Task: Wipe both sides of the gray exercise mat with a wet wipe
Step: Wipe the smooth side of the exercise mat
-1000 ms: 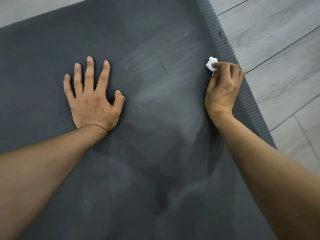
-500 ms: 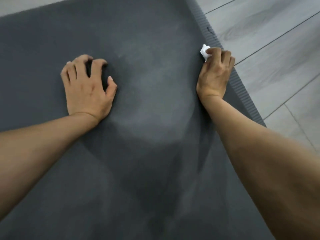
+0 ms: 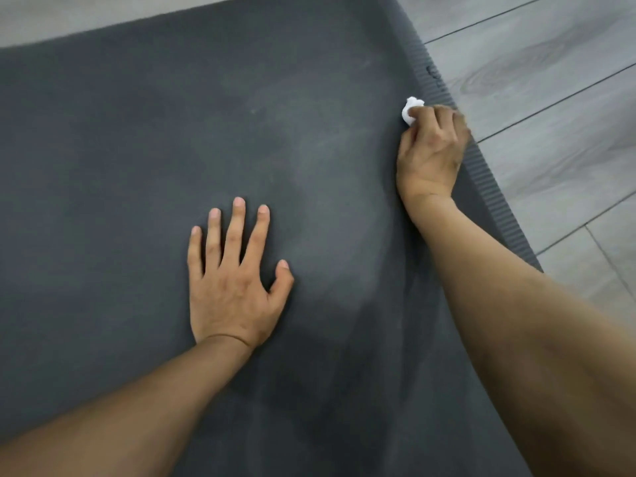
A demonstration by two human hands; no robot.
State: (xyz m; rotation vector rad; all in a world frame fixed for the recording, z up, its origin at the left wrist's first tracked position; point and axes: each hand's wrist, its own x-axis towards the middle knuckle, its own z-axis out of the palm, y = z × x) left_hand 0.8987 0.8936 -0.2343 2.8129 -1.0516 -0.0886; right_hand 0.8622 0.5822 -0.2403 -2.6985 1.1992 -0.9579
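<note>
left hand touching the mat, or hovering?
Touching. The head view shows the left hand pressed flat on the mat, fingers spread, with no gap or shadow under the palm.

One gray exercise mat (image 3: 137, 166), one white wet wipe (image 3: 410, 110), two bare hands, left hand (image 3: 230, 290), right hand (image 3: 430, 153), one wood-plank floor (image 3: 550, 115)

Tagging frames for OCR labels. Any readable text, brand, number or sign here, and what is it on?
None readable.
Gray exercise mat: one small dark mark on its ribbed right edge, too small and blurred to tell whether it is a logo or letters.
Wet wipe in the right hand: plain white, no print.
Left hand and wood-look floor: no text.
</note>
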